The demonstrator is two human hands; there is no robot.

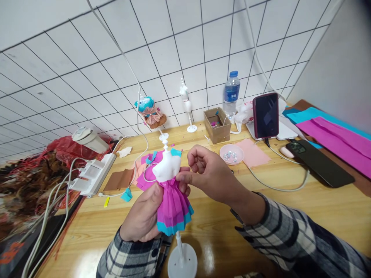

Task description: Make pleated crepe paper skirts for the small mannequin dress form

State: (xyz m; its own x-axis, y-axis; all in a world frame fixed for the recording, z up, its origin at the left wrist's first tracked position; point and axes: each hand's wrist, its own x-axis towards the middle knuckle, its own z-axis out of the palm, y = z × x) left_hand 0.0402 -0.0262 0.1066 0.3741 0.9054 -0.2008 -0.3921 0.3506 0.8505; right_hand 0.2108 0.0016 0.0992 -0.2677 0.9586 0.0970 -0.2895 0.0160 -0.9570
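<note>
A small white mannequin (167,166) on a round-based stand (182,262) leans slightly in front of me. Around its waist is a pleated magenta skirt (174,206) with a blue hem. My left hand (145,212) is wrapped round the skirt and waist from the left, its thumb on the front and some fingertips showing at the right side. My right hand (207,173) touches the waist's right edge with thumb and index finger pressed near the skirt top; its other fingers are curled.
Behind stand a dressed mannequin (152,116), a bare mannequin (185,100), a cardboard box (217,129) and a bottle (232,94). A bowl of beads (232,154) and phones (265,116) are right. Left lie a power strip (95,175) and brown paper (119,180).
</note>
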